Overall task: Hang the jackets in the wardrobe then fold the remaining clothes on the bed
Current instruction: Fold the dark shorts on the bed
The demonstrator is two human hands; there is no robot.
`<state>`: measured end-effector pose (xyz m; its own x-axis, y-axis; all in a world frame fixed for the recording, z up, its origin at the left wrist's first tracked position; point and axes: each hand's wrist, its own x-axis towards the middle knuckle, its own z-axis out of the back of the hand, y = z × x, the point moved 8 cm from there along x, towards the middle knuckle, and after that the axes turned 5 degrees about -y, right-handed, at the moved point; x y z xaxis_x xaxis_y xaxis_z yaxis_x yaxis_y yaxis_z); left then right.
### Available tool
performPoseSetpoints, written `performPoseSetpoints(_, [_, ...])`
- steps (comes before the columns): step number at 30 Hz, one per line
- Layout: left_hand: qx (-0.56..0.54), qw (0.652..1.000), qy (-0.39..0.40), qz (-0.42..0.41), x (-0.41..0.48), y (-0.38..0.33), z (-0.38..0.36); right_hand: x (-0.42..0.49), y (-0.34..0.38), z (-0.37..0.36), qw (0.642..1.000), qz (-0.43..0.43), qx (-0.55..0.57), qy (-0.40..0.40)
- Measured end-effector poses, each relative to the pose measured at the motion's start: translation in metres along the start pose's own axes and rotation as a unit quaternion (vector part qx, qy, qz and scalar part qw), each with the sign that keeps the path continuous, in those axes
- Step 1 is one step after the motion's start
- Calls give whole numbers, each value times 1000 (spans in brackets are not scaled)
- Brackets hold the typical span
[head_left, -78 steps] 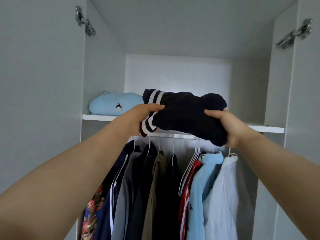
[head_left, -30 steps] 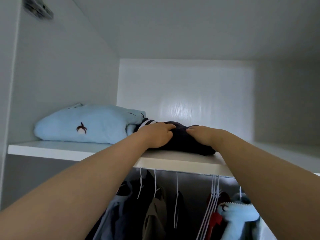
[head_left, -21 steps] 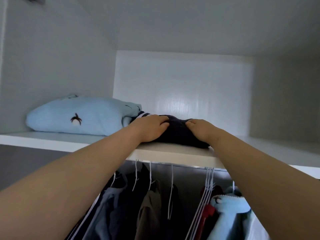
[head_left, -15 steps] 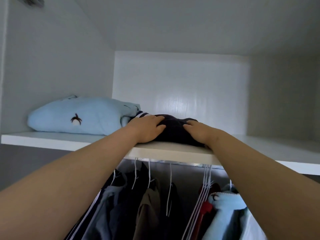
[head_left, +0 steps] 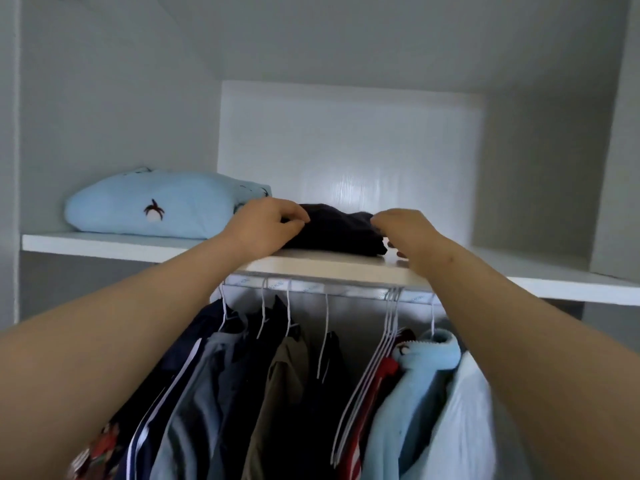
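Note:
A folded dark navy garment (head_left: 337,230) lies on the white wardrobe shelf (head_left: 329,268), just right of a folded light-blue garment (head_left: 152,206). My left hand (head_left: 265,226) rests at the dark garment's left end, its loosely curled fingertips touching the top. At the garment's right end is my right hand (head_left: 407,233), fingers relaxed and hanging down beside the fabric near the shelf board. Neither hand grips the cloth. Below the shelf, several jackets (head_left: 277,393) hang from white hangers on the rail (head_left: 322,289).
The shelf runs on bare to the right (head_left: 540,275) up to the wardrobe's side wall (head_left: 613,168). The left wall (head_left: 114,109) stands close to the light-blue garment. A light-blue fleece (head_left: 415,382) and a white jacket (head_left: 464,427) hang at the right of the rail.
The dark garment went from being held in the air onto the shelf. Both hands pressed on its top, and have now slid apart to its ends with fingers loosening.

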<state>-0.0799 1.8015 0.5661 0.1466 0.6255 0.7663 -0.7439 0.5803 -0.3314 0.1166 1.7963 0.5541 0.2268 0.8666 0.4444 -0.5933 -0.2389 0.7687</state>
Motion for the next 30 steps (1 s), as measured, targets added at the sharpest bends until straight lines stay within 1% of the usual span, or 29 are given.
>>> performPoseSetpoints(2, [-51,999,1,8,-13,-3,5,-17,3,5,999,25,-7,-28])
performPoseSetpoints(4, [-147,989,12,21,-29,-8,6,-41,8,1,998,52,-17,-14])
performPoseSetpoints(6, [-246,969,21,20,-48,-17,9,-70,14,-7,997,73,-15,2])
performPoseSetpoints(7, [-281,959,29,10,-58,-24,9,-84,17,-9,997,76,-2,-2])
performPoseSetpoints(9, [-313,949,41,-9,-78,-33,5,-107,18,-11,997,69,40,-24])
performPoseSetpoints(11, [-341,938,59,-16,-99,-38,0,-137,8,-11,995,27,79,-57])
performPoseSetpoints(14, [-400,913,72,15,-125,-36,-10,-181,-18,-10,992,-59,81,-82])
performPoseSetpoints(16, [-439,892,99,47,-148,-42,-20,-218,-38,-2,984,-116,86,-109])
performPoseSetpoints(17, [-458,879,126,55,-162,-51,-28,-239,-46,6,977,-143,85,-133])
performPoseSetpoints(18, [-473,864,163,56,-181,-66,-37,-267,-56,19,968,-170,80,-165])
performPoseSetpoints(21, [-497,829,253,48,-239,-111,-59,-346,-78,45,940,-245,74,-225])
performPoseSetpoints(24, [-520,792,316,52,-298,-159,-69,-423,-94,69,912,-299,64,-275])
performPoseSetpoints(27, [-538,747,388,34,-375,-220,-61,-517,-102,98,873,-344,62,-341])
performPoseSetpoints(30, [-543,706,454,23,-455,-274,-41,-616,-97,118,835,-382,66,-390])
